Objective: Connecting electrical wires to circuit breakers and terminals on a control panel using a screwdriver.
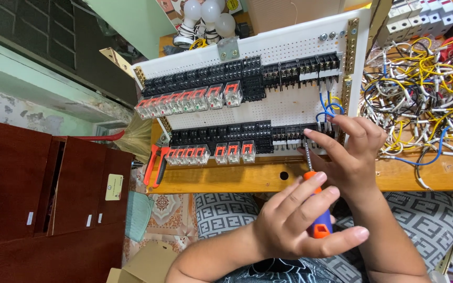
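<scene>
My left hand (294,220) wraps the orange-and-blue plastic-handled screwdriver (315,202), its tip at the lower black terminal row of the white perforated panel (289,107). My right hand (352,152) pinches blue wires (327,107) there.

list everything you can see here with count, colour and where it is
panel: one, white perforated, propped on the wooden bench
relays: two rows, clear with red tops, panel left
terminal sockets: many, black, panel right
blue wires: a few, at the panel's right edge
loose wires: a pile, yellow, white, blue, bench right
pliers: one, orange-handled, bench left
bulbs: three, white, behind the panel
screwdriver: one, orange and blue
cabinet: one, dark red, left
left hand: grips the screwdriver
right hand: at the lower sockets
</scene>
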